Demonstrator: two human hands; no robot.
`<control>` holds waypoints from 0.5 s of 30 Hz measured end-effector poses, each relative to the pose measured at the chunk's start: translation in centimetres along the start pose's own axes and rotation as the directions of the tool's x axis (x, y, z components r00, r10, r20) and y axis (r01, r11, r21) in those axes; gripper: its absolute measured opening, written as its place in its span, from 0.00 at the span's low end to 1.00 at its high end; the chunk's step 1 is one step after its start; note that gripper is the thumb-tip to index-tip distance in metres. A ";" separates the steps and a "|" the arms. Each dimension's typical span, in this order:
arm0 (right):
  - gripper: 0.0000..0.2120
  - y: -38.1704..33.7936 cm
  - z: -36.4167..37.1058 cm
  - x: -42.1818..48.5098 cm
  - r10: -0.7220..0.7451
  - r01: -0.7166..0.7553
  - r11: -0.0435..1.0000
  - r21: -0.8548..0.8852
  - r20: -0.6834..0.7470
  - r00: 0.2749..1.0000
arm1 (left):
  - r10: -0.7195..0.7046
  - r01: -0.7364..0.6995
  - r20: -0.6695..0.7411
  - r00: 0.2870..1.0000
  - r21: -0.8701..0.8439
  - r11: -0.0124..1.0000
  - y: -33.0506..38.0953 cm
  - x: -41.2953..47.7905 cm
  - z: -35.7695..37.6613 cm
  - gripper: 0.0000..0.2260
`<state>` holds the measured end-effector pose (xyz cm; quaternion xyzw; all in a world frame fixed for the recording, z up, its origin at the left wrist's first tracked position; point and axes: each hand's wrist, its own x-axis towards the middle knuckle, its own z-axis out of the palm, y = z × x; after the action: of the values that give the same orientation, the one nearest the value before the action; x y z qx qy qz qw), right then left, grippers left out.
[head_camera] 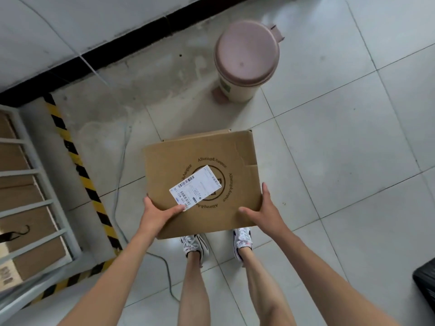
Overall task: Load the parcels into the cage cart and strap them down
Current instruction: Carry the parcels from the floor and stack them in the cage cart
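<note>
A brown cardboard parcel [211,151] with a white shipping label [195,187] and round printed lettering is held level above the floor in front of me. My left hand [157,212] grips its near left edge, thumb on top beside the label. My right hand [263,210] grips its near right corner, thumb on top. The grey metal cage cart [35,175] stands at the left edge, with brown parcels [28,222] stacked inside behind its bars. A black strap hook [14,234] lies on those parcels.
A pink-lidded pedal bin [244,60] stands on the tiled floor beyond the parcel. Yellow-black hazard tape [80,165] runs along the cart. A grey cable [122,175] trails across the floor. A black object [426,283] sits at the right edge. My feet are below the parcel.
</note>
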<state>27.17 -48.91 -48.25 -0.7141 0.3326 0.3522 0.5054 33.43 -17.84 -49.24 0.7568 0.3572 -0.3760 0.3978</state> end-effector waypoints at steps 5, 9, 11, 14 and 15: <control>0.41 -2.0 -0.2 -0.2 -0.102 0.102 0.994 0.045 -0.007 0.995 | -0.002 0.003 0.016 1.000 -0.076 0.997 0.8 -0.7 -1.5 0.50; 0.34 -5.4 -1.9 -3.1 -0.180 0.182 0.983 0.032 -0.066 0.982 | -0.004 0.000 -0.025 1.000 -0.157 0.988 2.0 -5.2 -3.2 0.47; 0.33 -7.8 -2.8 -5.5 -0.203 0.205 0.978 0.032 -0.054 0.978 | -0.004 -0.007 -0.055 0.998 -0.206 0.979 2.5 -8.8 -4.5 0.48; 0.36 -12.1 -3.9 -10.2 -0.256 0.256 0.967 -0.019 -0.026 0.966 | 0.023 -0.057 -0.125 0.992 -0.272 0.961 4.2 -14.9 -7.5 0.44; 0.37 -13.8 -4.0 -11.9 -0.277 0.277 0.960 -0.038 -0.008 0.961 | 0.030 -0.074 -0.151 0.988 -0.294 0.953 4.6 -17.0 -8.9 0.42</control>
<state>32.95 -47.62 -30.57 -0.7649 0.2263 0.2794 0.5344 32.01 -16.19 -29.61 0.7225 0.4176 -0.2514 0.4903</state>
